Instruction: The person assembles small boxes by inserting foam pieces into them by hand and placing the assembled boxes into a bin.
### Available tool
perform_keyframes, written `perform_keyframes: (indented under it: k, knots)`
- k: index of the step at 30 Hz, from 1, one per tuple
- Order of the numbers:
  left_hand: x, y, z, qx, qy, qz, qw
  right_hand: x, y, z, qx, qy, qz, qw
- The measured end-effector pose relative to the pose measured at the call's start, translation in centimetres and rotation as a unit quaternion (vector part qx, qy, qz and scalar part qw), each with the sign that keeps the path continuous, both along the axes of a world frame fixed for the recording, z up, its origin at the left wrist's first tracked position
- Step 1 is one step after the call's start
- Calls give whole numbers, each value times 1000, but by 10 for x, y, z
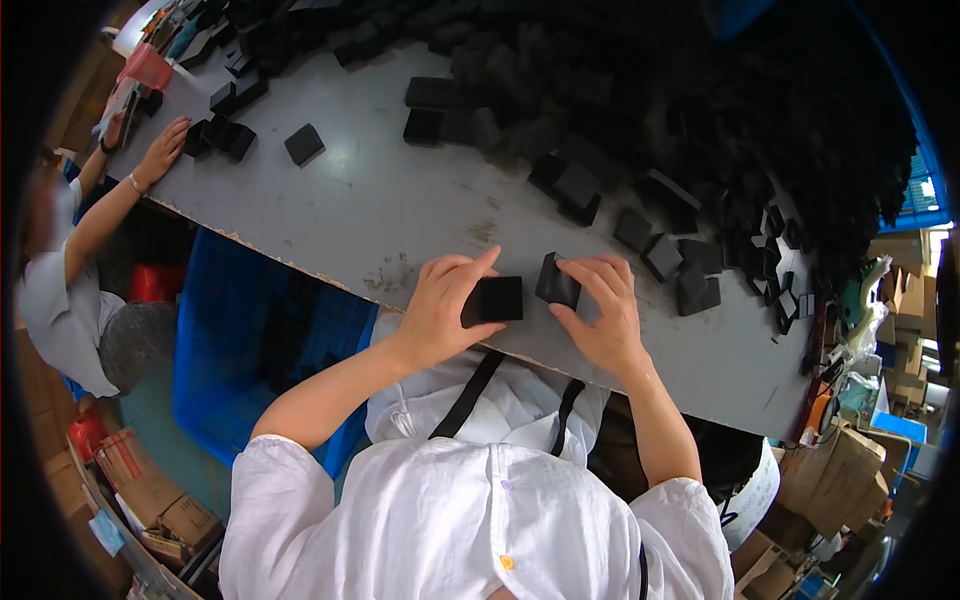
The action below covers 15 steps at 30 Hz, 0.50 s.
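Near the front edge of the grey table [370, 215], my left hand [440, 305] is closed round a black block [500, 298], thumb below it and fingers above. To its right, my right hand [603, 308] grips a second black block [556, 281] between thumb and fingers; this one is tilted. A small gap separates the two blocks. Loose black blocks [660, 256] lie just beyond my right hand.
A large heap of black blocks [640, 120] covers the table's far side. A single block [304, 145] lies left. A co-worker's hand [163, 152] touches blocks at the far left. A blue bin [215, 340] stands below the table edge.
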State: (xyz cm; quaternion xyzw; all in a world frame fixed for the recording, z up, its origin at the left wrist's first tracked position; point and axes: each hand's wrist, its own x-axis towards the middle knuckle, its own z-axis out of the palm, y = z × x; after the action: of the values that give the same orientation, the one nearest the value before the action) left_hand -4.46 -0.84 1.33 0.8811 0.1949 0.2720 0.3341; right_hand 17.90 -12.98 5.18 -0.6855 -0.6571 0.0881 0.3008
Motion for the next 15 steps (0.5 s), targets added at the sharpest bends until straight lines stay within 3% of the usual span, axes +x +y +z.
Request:
perform_keyframes:
  k: [7, 15]
  knots:
    - [17, 2, -4, 14, -16, -3, 1000, -22, 25, 2, 48, 45, 174, 983]
    - [17, 0, -4, 14, -2, 2, 1000, -24, 22, -5, 15, 22, 166, 986]
